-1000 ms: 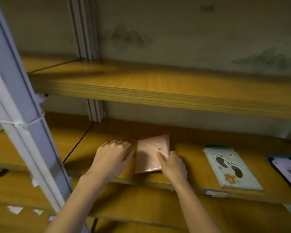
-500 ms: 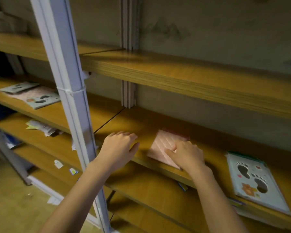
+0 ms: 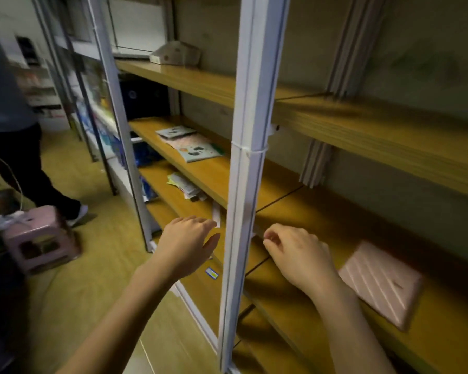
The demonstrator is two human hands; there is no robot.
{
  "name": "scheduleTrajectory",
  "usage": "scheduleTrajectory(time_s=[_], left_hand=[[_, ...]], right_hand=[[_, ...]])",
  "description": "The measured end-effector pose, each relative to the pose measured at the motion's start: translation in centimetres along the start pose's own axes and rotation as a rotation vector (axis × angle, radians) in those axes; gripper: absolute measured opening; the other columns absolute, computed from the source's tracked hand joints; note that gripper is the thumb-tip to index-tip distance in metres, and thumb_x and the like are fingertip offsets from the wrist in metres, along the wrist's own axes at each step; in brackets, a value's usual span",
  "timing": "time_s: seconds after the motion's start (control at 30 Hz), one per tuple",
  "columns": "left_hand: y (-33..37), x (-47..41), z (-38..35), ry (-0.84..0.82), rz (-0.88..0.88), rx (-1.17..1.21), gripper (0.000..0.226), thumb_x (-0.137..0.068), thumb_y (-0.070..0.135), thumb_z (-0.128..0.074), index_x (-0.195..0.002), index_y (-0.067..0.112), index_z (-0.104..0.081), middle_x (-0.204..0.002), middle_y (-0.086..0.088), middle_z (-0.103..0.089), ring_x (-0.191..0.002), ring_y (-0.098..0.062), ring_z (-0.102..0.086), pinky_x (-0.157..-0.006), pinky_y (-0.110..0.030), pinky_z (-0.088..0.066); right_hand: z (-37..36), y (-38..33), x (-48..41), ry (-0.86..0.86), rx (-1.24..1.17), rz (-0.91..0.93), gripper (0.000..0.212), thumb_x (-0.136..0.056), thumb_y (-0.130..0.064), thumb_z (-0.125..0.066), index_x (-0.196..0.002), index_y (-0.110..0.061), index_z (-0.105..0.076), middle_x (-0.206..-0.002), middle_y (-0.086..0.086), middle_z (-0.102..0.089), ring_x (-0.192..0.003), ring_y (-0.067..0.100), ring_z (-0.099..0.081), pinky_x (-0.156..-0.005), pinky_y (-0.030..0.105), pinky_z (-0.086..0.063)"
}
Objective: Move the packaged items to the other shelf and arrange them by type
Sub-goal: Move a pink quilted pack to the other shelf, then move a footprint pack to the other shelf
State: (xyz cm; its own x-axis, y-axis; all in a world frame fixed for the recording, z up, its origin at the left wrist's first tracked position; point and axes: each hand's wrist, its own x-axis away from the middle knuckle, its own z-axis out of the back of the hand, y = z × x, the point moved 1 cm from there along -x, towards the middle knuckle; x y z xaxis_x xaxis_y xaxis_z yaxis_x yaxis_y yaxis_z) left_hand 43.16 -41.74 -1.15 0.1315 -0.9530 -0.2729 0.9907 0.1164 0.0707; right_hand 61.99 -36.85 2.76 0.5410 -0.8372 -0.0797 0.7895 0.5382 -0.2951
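Pink and ribbed with diagonal lines, the flat plastic-wrapped packet (image 3: 381, 283) lay on the right wooden shelf board (image 3: 322, 314), close to that board's front edge and well right of the grey-white metal upright post (image 3: 247, 168). In the head view neither hand touched it. The right hand (image 3: 299, 256) hovered over the same board just left of the packet, near the post, its fingers curled loosely inward and holding nothing. The left hand (image 3: 188, 242) hung on the other side of the post, in front of the left wooden shelf board (image 3: 214, 171), fingers spread fairly wide and empty.

Farther back on that left board, toward its rear edge, lay the pale green flat packets printed with dark footprints (image 3: 192, 145), overlapping one another. On the board below them sat a loose pile of white and yellow paper packets (image 3: 185, 186). A small blue and yellow label (image 3: 211, 273) was stuck on a lower board's front edge, between the two wrists.

On the floor at the left stood a pink plastic stool (image 3: 39, 237), and beside it another person in dark trousers (image 3: 19, 157).
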Motion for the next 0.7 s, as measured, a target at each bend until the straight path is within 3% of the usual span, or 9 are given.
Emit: scheduleTrajectory(time_s=[0.2, 0.5, 0.6, 0.7], left_hand=[[-6.6, -1.1, 0.4, 0.017, 0.072, -0.013, 0.038, -0.095, 0.043, -0.036, -0.124, 0.026, -0.053, -0.114, 0.006, -0.063, -0.105, -0.015, -0.057, -0.085, -0.03, -0.046], [-20.2, -4.0, 1.2, -0.027, 0.035, -0.018, 0.04, -0.096, 0.041, -0.037, -0.131, 0.023, -0.046, -0.132, 0.004, -0.054, -0.121, -0.013, -0.048, -0.099, -0.029, -0.038], [-24.4, -4.6, 1.3, -0.039, 0.022, -0.039, 0.039, -0.096, 0.041, -0.036, -0.129, 0.023, -0.047, -0.13, 0.004, -0.055, -0.119, -0.013, -0.049, -0.099, -0.028, -0.037], [-28.0, -5.6, 1.2, -0.063, 0.023, -0.054, 0.039, -0.096, 0.042, -0.036, -0.125, 0.023, -0.05, -0.125, 0.005, -0.058, -0.116, -0.013, -0.052, -0.098, -0.029, -0.038]], right_hand=[[-2.2, -5.4, -5.6, 0.066, 0.016, 0.042, 0.025, -0.099, -0.035, -0.036, -0.118, -0.03, -0.052, -0.114, -0.008, -0.062, -0.104, 0.014, -0.057, -0.075, 0.027, -0.04], [-7.1, -14.3, -15.9, 0.041, -0.051, -0.025, 0.032, -0.095, -0.037, -0.047, -0.126, -0.029, -0.051, -0.124, -0.008, -0.058, -0.111, 0.013, -0.054, -0.09, 0.031, -0.048], [-8.8, -16.7, -18.7, 0.023, -0.067, -0.073, 0.033, -0.095, -0.038, -0.047, -0.126, -0.027, -0.05, -0.122, -0.006, -0.058, -0.11, 0.013, -0.055, -0.081, 0.025, -0.046], [-10.0, -18.5, -21.1, 0.007, -0.058, -0.124, 0.034, -0.094, -0.04, -0.047, -0.126, -0.027, -0.05, -0.121, -0.005, -0.059, -0.109, 0.014, -0.055, -0.08, 0.026, -0.046]])
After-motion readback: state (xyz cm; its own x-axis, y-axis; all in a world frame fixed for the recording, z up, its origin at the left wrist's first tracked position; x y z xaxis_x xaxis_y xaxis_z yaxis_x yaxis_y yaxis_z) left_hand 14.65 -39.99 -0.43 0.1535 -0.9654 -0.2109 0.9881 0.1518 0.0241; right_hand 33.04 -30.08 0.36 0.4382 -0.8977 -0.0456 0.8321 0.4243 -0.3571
